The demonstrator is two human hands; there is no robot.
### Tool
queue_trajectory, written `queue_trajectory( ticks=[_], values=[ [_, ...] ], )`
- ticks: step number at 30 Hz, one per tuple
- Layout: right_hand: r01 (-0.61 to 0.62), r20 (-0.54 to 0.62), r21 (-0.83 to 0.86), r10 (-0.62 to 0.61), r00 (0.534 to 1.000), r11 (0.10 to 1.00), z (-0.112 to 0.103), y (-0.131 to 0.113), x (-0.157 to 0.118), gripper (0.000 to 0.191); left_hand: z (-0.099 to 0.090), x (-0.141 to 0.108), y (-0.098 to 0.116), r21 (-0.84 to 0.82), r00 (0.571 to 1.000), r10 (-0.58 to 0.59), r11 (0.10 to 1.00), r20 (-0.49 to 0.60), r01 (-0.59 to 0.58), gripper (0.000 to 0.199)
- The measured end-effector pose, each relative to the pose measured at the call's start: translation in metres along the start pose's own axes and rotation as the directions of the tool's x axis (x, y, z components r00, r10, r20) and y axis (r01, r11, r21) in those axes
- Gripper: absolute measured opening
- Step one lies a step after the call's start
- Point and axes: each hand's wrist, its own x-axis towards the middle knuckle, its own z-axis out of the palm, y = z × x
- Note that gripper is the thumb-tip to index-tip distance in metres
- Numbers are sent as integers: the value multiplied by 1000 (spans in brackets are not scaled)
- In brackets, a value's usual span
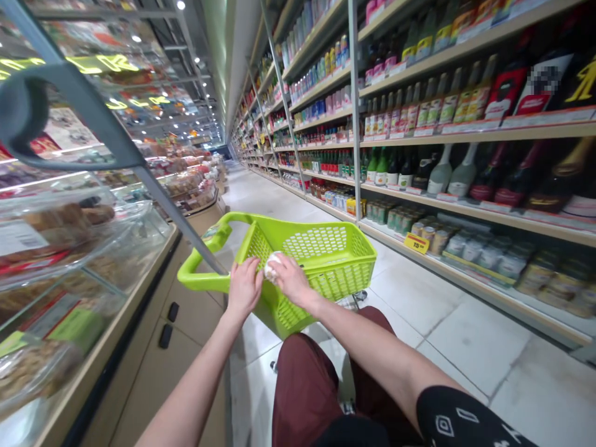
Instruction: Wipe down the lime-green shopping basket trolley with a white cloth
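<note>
Black patterned sleeve ends above the right forearm, which reaches forward with the left one over maroon shorts. Right hand curls its fingers over a white roundish item, held just inside the near edge of a lime-green plastic shopping basket. Left hand rests flat on that edge, fingers loosely together, just beside the item.

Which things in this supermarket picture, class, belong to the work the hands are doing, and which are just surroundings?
Part of the work:
right hand holding a round white item
left hand at the lime-green plastic basket

Just surroundings:
shelved bottles
glass display counter
yellow price tag
</note>
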Motion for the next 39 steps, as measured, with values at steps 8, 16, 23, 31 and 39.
queue_trajectory(
  ticks=[8,16,23,31,39],
  values=[
    [-6,182,-231,49,982,973,-28,54,-24,35,9,-2,-12,236,965,229,938,124,-253,28],
    [-391,-68,-141,386,920,909,-65,94,-22,50,12,4,-9,236,987,142,959,78,-156,26],
    [-67,148,-198,97,984,978,-43,74,-24,34,16,5,-12,306,991,124,943,45,-132,19],
    [-286,-246,-233,228,942,929,-106,180,-65,32,24,11,-20,321,979,201,930,-43,-177,11],
    [-286,-171,-335,241,955,898,-80,170,-29,27,35,30,-30,300,981,183,941,-67,-155,8]
  ],
)
